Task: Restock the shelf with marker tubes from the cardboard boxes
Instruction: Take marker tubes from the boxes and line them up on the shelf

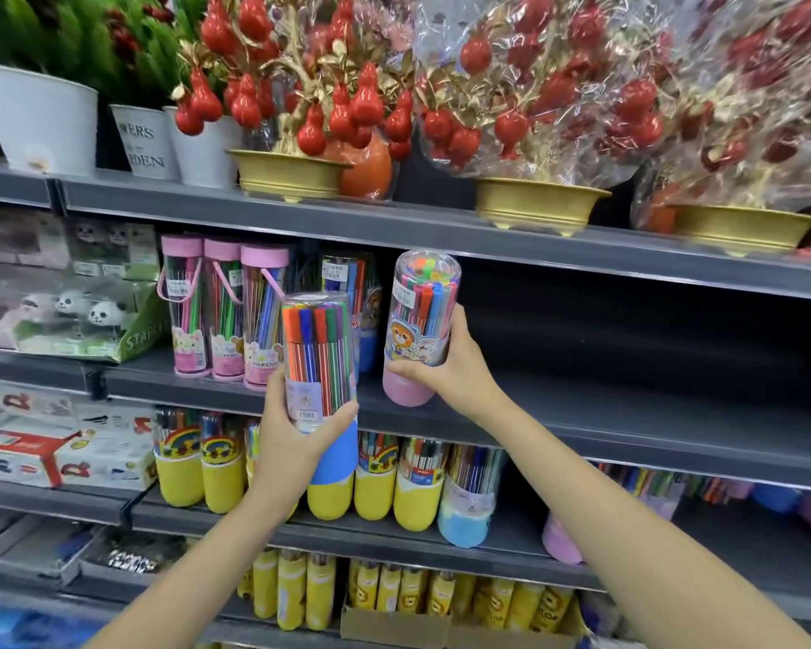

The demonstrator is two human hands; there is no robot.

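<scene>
Marker tubes [421,320] glossy clear plastic; shelf [628,414] matt grey metal.

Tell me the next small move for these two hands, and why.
Probably set the pink-based tube down first: the right hand grips it tilted over the middle shelf, at the edge of the bare stretch to the right of the pink-lidded tubes. The left hand holds the blue-based tube lower, in front of the shelf edge, so it likely goes beside it afterwards.

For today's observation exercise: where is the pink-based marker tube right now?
In the head view, the pink-based marker tube is right of centre, gripped by the right hand at the middle shelf, right of the blue-based tube.
</scene>
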